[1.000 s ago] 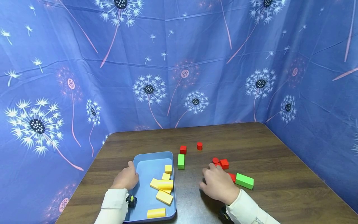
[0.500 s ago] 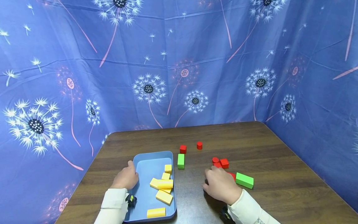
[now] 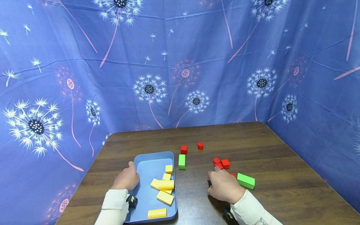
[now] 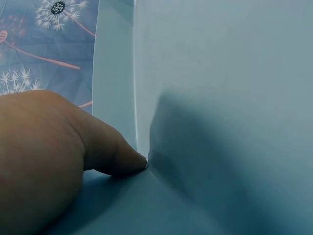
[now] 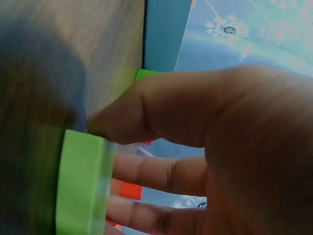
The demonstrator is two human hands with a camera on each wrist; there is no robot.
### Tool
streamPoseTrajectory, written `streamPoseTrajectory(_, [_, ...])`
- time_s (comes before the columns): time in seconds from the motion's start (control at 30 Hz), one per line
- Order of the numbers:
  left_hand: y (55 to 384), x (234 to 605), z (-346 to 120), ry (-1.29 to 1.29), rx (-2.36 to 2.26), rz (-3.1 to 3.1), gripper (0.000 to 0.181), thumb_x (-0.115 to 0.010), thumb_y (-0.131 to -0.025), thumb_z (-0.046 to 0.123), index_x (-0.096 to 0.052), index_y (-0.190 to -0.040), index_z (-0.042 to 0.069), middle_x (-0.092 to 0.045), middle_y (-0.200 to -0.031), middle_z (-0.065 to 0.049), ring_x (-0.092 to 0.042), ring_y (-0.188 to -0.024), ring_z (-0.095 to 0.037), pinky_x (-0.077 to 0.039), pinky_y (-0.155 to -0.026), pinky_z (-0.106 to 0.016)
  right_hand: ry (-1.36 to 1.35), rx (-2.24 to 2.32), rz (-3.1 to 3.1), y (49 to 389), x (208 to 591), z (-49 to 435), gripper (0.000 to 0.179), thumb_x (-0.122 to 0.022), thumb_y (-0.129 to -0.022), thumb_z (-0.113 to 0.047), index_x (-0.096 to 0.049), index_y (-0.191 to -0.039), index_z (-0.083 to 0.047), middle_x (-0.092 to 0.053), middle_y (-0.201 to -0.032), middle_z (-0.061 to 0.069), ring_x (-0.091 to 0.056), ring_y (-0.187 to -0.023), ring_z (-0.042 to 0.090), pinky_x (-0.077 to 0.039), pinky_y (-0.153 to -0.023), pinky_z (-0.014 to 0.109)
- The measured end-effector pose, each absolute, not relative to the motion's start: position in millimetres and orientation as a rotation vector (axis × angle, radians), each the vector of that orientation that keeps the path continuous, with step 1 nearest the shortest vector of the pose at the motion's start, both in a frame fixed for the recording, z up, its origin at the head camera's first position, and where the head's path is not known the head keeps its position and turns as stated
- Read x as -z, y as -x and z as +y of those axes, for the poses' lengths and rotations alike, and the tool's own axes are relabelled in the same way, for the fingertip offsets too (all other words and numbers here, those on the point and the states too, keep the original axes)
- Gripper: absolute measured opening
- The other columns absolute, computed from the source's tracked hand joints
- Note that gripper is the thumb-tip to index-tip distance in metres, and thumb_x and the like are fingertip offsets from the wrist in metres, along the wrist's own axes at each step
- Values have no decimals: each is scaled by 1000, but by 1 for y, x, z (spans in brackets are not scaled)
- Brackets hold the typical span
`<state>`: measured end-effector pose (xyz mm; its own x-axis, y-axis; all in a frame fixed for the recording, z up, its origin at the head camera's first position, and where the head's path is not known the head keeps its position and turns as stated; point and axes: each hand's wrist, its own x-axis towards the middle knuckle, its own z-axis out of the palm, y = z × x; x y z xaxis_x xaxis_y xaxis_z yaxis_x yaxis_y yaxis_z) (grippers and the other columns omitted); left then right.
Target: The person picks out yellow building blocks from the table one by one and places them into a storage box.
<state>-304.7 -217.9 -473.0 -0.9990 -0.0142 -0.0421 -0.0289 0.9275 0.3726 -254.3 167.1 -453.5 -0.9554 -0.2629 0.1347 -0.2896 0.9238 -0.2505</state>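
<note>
My left hand (image 3: pixel 126 178) holds the left wall of a blue tray (image 3: pixel 150 165). In the left wrist view the thumb (image 4: pixel 117 154) presses inside the tray; the other fingers are hidden. Yellow blocks (image 3: pixel 165 197) and yellow cylinders (image 3: pixel 157 213) lie in the tray. My right hand (image 3: pixel 223 187) is low over the table, its thumb and fingers around a green block (image 5: pixel 80 183). From the head view that block is almost wholly covered by the hand. Red pieces lie just beyond the fingertips, among them a red cube (image 3: pixel 225 163) and a red cylinder (image 3: pixel 216 160).
Right of the right hand lies another green block (image 3: pixel 246 181). A third green block (image 3: pixel 182 162) stands beside the tray, with a red cube (image 3: pixel 184 149) behind it and a red cylinder (image 3: pixel 200 146) farther back. Blue patterned cloth (image 3: pixel 180 78) hangs around the wooden table (image 3: pixel 146 142).
My right hand has shifted slightly to the right, and its thumb has drawn in toward the fingers. The left hand and the tray stay where they were.
</note>
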Motion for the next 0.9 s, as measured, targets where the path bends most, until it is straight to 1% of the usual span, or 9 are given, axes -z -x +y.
streamPoseTrajectory(0.13, [305,474,-218,37,-585,3044,69,-52,-101,13,-19,-152,-20,-64,-122,-39,-71,-100,-49,-58,-81,-61,-455,-432,-2969,253,455,164,19,-74,-70,-13,-56,-72,-17,-51,-81,1,-52,-68,19,-41,-52,37])
streamPoseTrajectory(0.23, [306,475,-219,39,-586,3040,68,-51,-101,13,-19,-152,-20,-64,-122,-39,-71,-100,-49,-58,-81,-61,-476,-433,-2935,254,456,162,17,-71,-75,-14,-57,-68,-19,-50,-75,-3,-50,-65,14,-40,-52,34])
streamPoseTrajectory(0.37, [307,477,-220,45,-591,3035,70,-51,-102,14,-18,-153,-20,-63,-125,-38,-70,-103,-49,-57,-84,-62,-486,-425,-2873,257,456,158,28,-64,-82,-12,-50,-60,-22,-45,-62,-8,-44,-58,9,-37,-51,29])
streamPoseTrajectory(0.5, [308,477,-221,40,-584,3040,71,-51,-101,14,-17,-153,-20,-63,-125,-38,-71,-102,-49,-57,-84,-61,-489,-433,-2836,259,455,156,35,-58,-91,-12,-43,-61,-22,-38,-55,-9,-39,-53,9,-33,-49,29])
streamPoseTrajectory(0.57, [308,476,-221,33,-581,3044,71,-52,-101,14,-17,-152,-21,-64,-123,-38,-72,-100,-48,-57,-82,-61,-480,-440,-2832,260,456,155,39,-57,-96,-16,-42,-61,-23,-35,-54,-10,-39,-52,9,-33,-49,29])
streamPoseTrajectory(0.7, [309,476,-221,31,-579,3046,70,-52,-101,14,-18,-152,-21,-65,-122,-37,-73,-97,-45,-58,-80,-59,-465,-443,-2824,260,456,154,44,-57,-105,-31,-44,-63,-25,-34,-54,-10,-40,-51,8,-34,-48,31])
streamPoseTrajectory(0.8, [308,477,-221,30,-574,3048,69,-52,-101,14,-19,-152,-20,-66,-120,-37,-73,-94,-43,-58,-78,-58,-468,-461,-2811,259,457,153,42,-56,-106,-39,-48,-67,-26,-36,-55,-11,-46,-52,7,-38,-50,33])
streamPoseTrajectory(0.9, [308,477,-221,27,-572,3050,69,-52,-101,13,-20,-152,-20,-67,-118,-36,-73,-92,-42,-59,-76,-57,-474,-485,-2800,260,459,153,37,-57,-105,-41,-53,-71,-28,-38,-55,-12,-50,-54,7,-40,-52,34])
